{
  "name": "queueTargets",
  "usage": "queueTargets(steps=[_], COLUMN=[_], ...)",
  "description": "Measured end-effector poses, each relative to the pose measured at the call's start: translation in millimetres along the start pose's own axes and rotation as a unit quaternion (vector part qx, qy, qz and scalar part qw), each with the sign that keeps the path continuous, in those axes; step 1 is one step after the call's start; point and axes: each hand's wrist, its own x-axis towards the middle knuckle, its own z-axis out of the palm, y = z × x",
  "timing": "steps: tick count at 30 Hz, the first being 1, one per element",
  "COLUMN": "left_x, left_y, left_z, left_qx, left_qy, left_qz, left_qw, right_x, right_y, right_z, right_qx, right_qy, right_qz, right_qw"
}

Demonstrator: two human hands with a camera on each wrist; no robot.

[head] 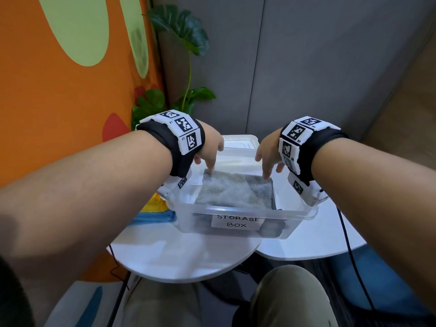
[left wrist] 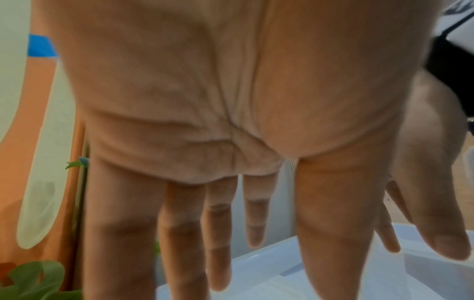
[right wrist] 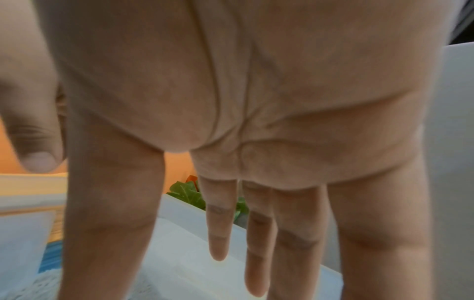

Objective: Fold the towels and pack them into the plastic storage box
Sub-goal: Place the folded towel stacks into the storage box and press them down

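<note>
Head view, itemised:

- Clear plastic storage box [head: 304, 214], handwritten label "STORAGE BOX" on near wall; sits on white round counter [head: 179, 258]. Open top, presumably for loading.
- Folded grey terry towel [head: 236, 191], lying flat inside box, near rim level; darker fabric visible thru near wall below it, prob. more towels stacked underneath.
- Left hand [head: 208, 147] w/ tracker wristband: fingers straight, spread apart, tips down on towel's far-left corner. Nothing gripped. Left wrist view confirms fingers extended, pointing into box.
- Right hand [head: 269, 152], same wristband type: fingers straight and apart, tips on towel's far-right corner. Right wrist view agrees; no pinch seen.
- Both hands at the far corners, likely to press towel flat and seat it square in the box.
- White plastic lid [head: 240, 142], behind box, off; set aside so opening stays free.
- Blue and yellow cloth items [head: 157, 213], on counter just left of box; poss. towels awaiting folding, cannot tell.
- Green leafy plant [head: 186, 43], back left, by orange wall.
- Est. stage: packing towel into box, partway thru task.
</note>
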Motion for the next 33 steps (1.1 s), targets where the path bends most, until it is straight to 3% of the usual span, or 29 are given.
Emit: queueTargets(steps=[3,6,13,17,23,33], left_x=[-5,-5,7,15,20,19], left_y=[-9,-25,-56,-68,-72,-73], left_z=[-4,1,23,30,30,28], left_qx=[0.073,0.130,-0.012,-0.090,-0.098,-0.121], left_qy=[0.038,0.010,-0.072,-0.093,-0.094,-0.107], left_qz=[-0.014,-0.053,-0.090,-0.081,-0.071,-0.071], left_qw=[0.997,0.990,0.993,0.988,0.988,0.984], right_x=[6,15,28,28,37,33], right_y=[-10,-26,-83,-110,-129,-130], right_z=[-1,-3,5,12,28,19], right_qx=[-0.021,-0.006,-0.026,-0.136,-0.249,-0.211], right_qy=[-0.003,-0.017,-0.084,-0.040,-0.124,-0.137], right_qz=[-0.016,-0.050,-0.200,-0.279,-0.292,-0.289], right_qw=[1.000,0.999,0.976,0.950,0.915,0.923])
